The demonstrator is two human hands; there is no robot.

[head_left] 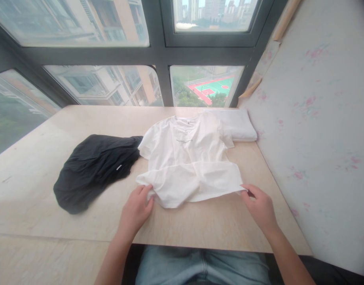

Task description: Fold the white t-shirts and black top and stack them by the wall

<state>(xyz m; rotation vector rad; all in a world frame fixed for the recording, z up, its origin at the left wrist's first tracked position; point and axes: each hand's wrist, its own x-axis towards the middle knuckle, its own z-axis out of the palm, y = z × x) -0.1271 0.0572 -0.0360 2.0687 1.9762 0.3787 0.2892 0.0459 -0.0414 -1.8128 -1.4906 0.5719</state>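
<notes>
A white T-shirt (184, 150) lies on the pale wooden surface, its neckline toward the window and small dark print on its chest. The lower part of the shirt is loose and wrinkled near me. My left hand (138, 208) is closed on the shirt's near left corner, fingers on top of the cloth. At the near right corner, my right hand (259, 204) pinches the hem between thumb and fingers. Left of the shirt lies a crumpled black garment (94, 168) with a small white tag; its right end meets the white sleeve.
Behind the shirt's right sleeve is a folded white cloth (243, 124). A flowered wall (324, 130) bounds the wooden surface (214, 225) on the right. Grey window frames (162, 55) stand along the far edge. My legs in jeans are below the near edge.
</notes>
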